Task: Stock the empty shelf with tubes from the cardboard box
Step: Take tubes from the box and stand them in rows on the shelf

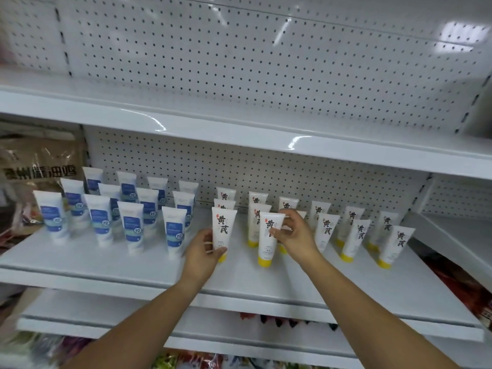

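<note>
Our left hand (203,249) grips one yellow-capped tube (224,226), right hand (294,237) pinches a second tube (267,246); crowding may topple neighbouring tubes (327,231).

Both the left hand (203,252) and right hand (294,237) are bare.

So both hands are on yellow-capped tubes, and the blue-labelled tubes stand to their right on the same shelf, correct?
Not quite. The head view shows the left hand and right hand each on yellow-capped tubes, but the blue-labelled tubes stand to their left on the same shelf.
</note>
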